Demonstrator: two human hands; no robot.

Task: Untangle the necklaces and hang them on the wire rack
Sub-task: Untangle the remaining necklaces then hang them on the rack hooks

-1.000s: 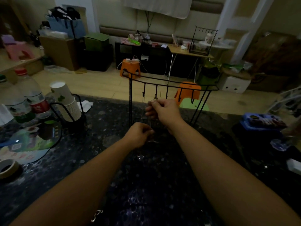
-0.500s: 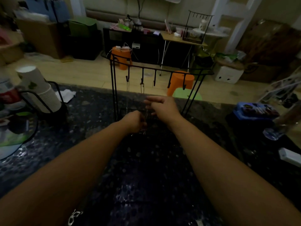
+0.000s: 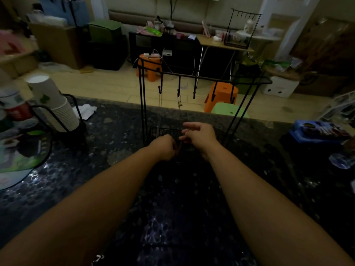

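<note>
Black wire forms the rack point(image 3: 199, 76), which is set on the dark speckled counter point(image 3: 192, 208) just beyond both hands, presumably so the hooks can be reached easily; two thin necklaces point(image 3: 179, 100) are seen hanging from its left hooks, the rest being too dim to make out; a fine chain appears to be pinched in the curled left hand point(image 3: 165, 147), probably to steady it, while the right hand point(image 3: 199, 134) is held loosely spread beside it; a stack of paper cups point(image 3: 53, 104) is kept well apart at the left; nothing is seen blocking the free hooks.
</note>
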